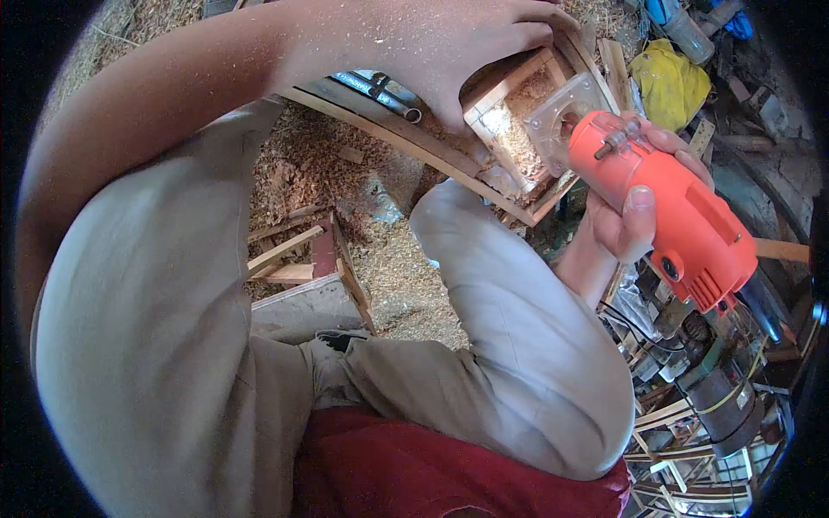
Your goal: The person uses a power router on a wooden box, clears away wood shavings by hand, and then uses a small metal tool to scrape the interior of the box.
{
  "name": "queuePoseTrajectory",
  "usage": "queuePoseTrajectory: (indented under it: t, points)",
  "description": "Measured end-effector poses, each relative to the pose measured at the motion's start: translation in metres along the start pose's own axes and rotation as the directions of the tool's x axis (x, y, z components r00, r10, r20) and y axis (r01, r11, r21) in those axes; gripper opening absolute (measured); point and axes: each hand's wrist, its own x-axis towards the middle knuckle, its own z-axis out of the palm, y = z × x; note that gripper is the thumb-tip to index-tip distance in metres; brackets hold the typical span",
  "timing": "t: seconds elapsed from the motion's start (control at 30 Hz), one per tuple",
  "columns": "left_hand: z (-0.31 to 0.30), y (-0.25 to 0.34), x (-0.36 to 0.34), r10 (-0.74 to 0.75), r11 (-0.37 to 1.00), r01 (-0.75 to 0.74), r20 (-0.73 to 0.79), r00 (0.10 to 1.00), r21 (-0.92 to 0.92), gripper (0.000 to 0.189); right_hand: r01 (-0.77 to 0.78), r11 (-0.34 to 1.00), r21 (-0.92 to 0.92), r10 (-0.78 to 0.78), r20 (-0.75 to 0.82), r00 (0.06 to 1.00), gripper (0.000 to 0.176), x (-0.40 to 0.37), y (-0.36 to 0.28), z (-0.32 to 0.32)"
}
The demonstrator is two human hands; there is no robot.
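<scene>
My right hand (635, 220) is wrapped round the orange body of a trim router (669, 207), at the right of the head view. The router is tilted, its clear base plate (553, 116) over one end of a small wooden frame (501, 134). Wood shavings lie within the frame. My left hand (479, 47) arches over the frame from above, fingers bent at its far end and thumb down along the near side. The frame sits in a larger wooden tray (414, 148). The router's bit is hard to make out behind the base.
Metal clamp-like bars (376, 93) lie in the tray, left of the frame. A yellow cloth (669, 78) is at the upper right. Below my knees stands a wooden box (311, 298) with wood strips, on sawdust-covered ground. Cables and a motor-like cylinder (721, 410) crowd the lower right.
</scene>
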Motion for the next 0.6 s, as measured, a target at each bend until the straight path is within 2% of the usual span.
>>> queuePoseTrajectory:
  t: [0.1,0.2,0.37,0.5,0.6]
  points:
    - [0.009,-0.003,0.001,0.004,1.0,-0.003,-0.047,0.999,0.015,0.106,0.008,1.0,-0.013,-0.008,0.015,1.0,0.058,0.001,0.0,-0.002]
    - [0.007,-0.003,0.002,-0.008,1.0,0.008,-0.008,1.0,0.02,0.105,-0.015,0.999,-0.034,0.014,-0.036,0.999,0.058,-0.001,-0.001,0.003]
    - [0.002,-0.001,0.003,-0.018,0.999,0.017,0.037,0.999,0.032,0.105,-0.038,0.998,-0.047,0.037,-0.024,0.999,0.058,-0.001,-0.003,0.001]
    - [-0.026,0.009,-0.002,-0.02,0.999,0.023,0.077,0.997,-0.035,0.108,-0.046,0.998,-0.048,0.045,-0.018,0.999,0.058,-0.002,-0.006,0.003]
    - [0.001,-0.001,0.0,-0.006,1.0,0.005,0.036,0.999,0.019,0.109,-0.08,0.994,-0.08,0.078,-0.026,0.997,0.058,-0.005,-0.012,0.006]
